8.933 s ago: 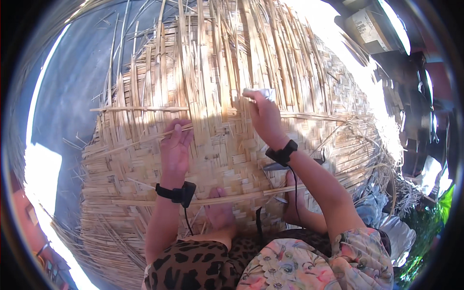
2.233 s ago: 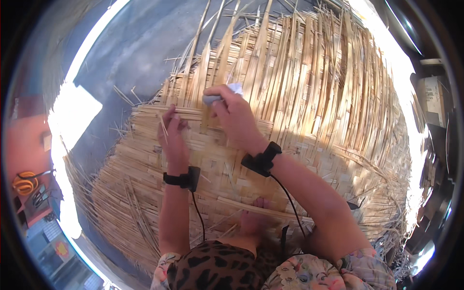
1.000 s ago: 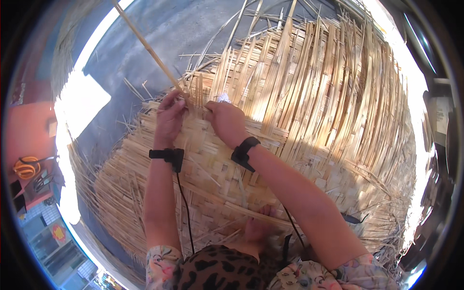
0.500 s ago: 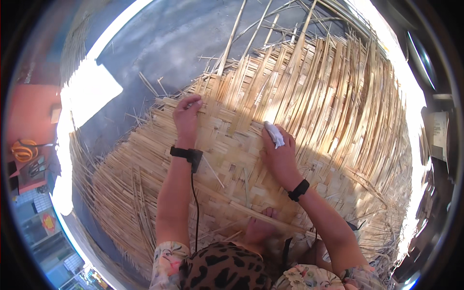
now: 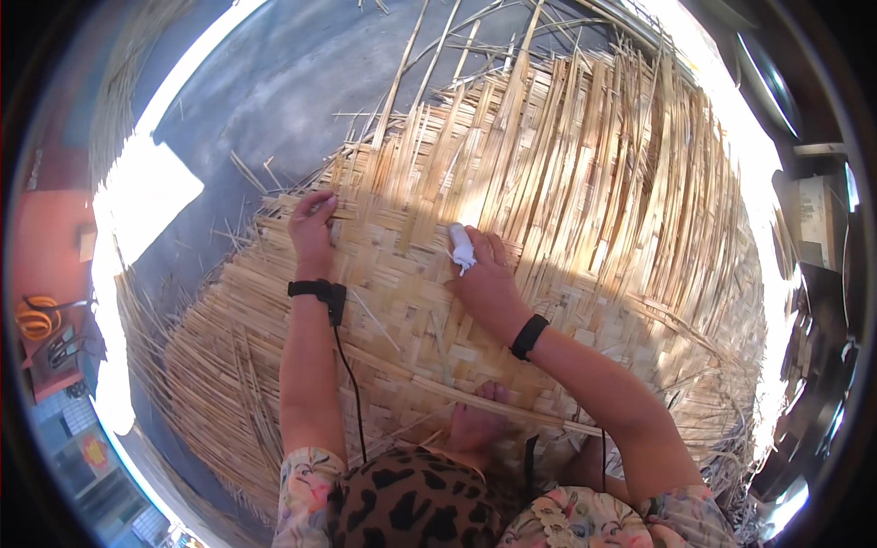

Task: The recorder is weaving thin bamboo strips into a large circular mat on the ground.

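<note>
A large woven mat of pale bamboo strips (image 5: 393, 301) lies below me. My left hand (image 5: 313, 233) is at its far left part, thumb and fingers drawn together close to the strip ends; what they pinch is too small to make out. To the right, my right hand (image 5: 486, 279) rests on the weave, palm down, with its fingers extended and bent slightly over the strips. A white wrapping (image 5: 460, 248) covers one of its fingers. Long upright strips (image 5: 585, 173) run away from me beyond the right hand. Black bands circle both wrists.
A bare foot (image 5: 480, 418) stands on the mat near me, beside a loose long strip (image 5: 438, 388). Loose strips jut past the far edge onto the grey floor (image 5: 265, 91). Orange-handled scissors (image 5: 38, 317) lie at the far left. A black cable hangs from the left wristband.
The view has shifted, so mat and hands appear farther left. My right hand has come slightly nearer the left hand along the weave. The left hand stays at the same part of the mat.
</note>
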Tool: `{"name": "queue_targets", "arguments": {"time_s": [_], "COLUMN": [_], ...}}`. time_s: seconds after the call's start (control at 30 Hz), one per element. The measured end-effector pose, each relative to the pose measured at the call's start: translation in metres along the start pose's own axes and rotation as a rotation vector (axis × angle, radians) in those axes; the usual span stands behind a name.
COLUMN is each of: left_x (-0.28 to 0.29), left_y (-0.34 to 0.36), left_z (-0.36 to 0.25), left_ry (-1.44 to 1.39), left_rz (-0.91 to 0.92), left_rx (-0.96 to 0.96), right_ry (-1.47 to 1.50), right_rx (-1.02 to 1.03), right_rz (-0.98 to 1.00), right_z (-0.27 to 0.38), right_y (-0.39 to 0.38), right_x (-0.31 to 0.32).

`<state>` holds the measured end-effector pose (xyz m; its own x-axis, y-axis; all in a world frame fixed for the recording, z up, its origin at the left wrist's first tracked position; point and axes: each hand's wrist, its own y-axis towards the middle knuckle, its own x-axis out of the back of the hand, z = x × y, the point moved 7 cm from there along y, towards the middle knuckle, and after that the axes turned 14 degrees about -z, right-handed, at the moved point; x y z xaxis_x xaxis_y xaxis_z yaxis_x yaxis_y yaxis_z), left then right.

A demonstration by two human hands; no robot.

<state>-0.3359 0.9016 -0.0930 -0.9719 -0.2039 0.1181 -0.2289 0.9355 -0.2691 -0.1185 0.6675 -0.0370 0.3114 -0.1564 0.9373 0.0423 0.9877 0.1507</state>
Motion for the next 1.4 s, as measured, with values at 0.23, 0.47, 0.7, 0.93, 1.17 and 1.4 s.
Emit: {"name": "queue_targets", "arguments": {"time_s": [0.23,0.47,0.7,0.93,1.17,1.4], "left_x": [0.039,-0.101,-0.091,-0.100,-0.087,-0.066], "left_y": [-0.040,-0.108,-0.072,-0.072,-0.081,-0.154], "left_z": [-0.061,-0.065,-0.031,-0.020,-0.017,-0.027], "left_ry": [-0.388,0.869,0.490,0.686,0.548,0.696], "left_rz": [-0.520,0.409,0.857,0.921,0.591,0.492], "left_rx": [-0.361,-0.755,-0.009,-0.165,-0.432,-0.925], "right_ry": [0.097,-0.074,0.376,0.234,-0.008,0.172], "right_rx": [-0.192,-0.037,-0.259,-0.342,-0.625,-1.485], "right_rz": [-0.092,-0.089,0.227,0.781,0.630,0.052], "right_z": [-0.003,0.004,0.034,0.052,0.082,0.052], "right_y": [0.000,-0.005,-0.107,-0.191,-0.231,-0.325], "right_x": [-0.021,0.009,0.087,0.195,0.373,0.521]}}
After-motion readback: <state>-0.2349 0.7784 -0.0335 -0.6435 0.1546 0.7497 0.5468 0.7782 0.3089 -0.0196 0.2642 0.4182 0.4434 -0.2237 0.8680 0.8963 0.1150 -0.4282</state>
